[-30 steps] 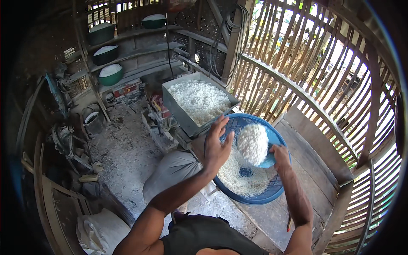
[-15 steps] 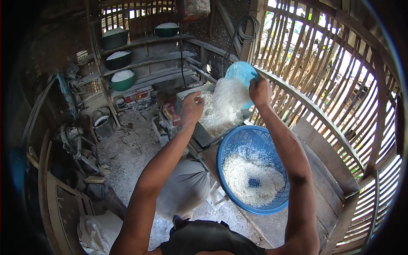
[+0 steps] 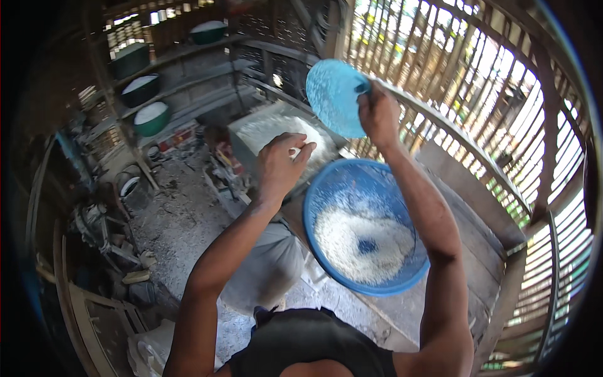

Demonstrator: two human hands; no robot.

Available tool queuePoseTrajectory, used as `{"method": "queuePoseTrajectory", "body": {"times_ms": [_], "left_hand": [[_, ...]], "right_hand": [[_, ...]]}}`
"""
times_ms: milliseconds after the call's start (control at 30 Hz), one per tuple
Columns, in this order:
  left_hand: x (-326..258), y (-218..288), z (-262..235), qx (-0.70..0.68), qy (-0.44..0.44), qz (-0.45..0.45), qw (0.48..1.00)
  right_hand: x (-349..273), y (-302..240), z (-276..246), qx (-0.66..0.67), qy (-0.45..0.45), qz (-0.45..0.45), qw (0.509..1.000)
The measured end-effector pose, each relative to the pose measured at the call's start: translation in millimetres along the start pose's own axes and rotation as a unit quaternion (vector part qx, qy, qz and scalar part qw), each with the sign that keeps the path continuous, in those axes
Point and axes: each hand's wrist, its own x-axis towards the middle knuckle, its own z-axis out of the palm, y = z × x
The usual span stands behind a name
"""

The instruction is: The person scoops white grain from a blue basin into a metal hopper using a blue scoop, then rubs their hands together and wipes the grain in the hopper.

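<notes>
Right hand (image 3: 378, 116) grips the small blue plastic bowl (image 3: 334, 95), upended above the grey metal tray (image 3: 276, 135) of white grated stuff; left hand (image 3: 281, 164) hovers loosely cupped, empty. Best tap it clean over the tray's centre.

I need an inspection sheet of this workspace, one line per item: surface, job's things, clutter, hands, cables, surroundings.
Surface: wooden bench, dusted white in places.
Job's things: large blue basin holding white grated material; small blue bowl raised and tipped; grey tray of white material.
Clutter: grey sack, scraps and tools on the floor.
Hands: right hand grips the small blue bowl; left hand is over the grey tray, fingers curled.
Cables: nothing seen.
Surroundings: slatted wooden wall, shelves with green bowls.
</notes>
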Motion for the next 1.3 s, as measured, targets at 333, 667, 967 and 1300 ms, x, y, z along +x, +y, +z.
{"method": "queuePoseTrajectory", "body": {"times_ms": [333, 667, 967, 1300], "left_hand": [[-139, 6, 48, -0.098, -0.134, 0.023, 0.986], [-159, 12, 68, -0.034, -0.027, 0.022, 0.999], [-159, 7, 61, -0.048, -0.06, 0.007, 0.997], [-107, 13, 32, -0.058, -0.011, 0.037, 0.998]], "right_hand": [[-220, 130, -93, -0.266, -0.234, 0.067, 0.932], [-302, 87, -87, -0.028, -0.356, 0.462, 0.812], [-293, 60, -22, 0.162, -0.227, 0.535, 0.797], [-275, 65, -63, 0.253, -0.051, 0.553, 0.792]]}}
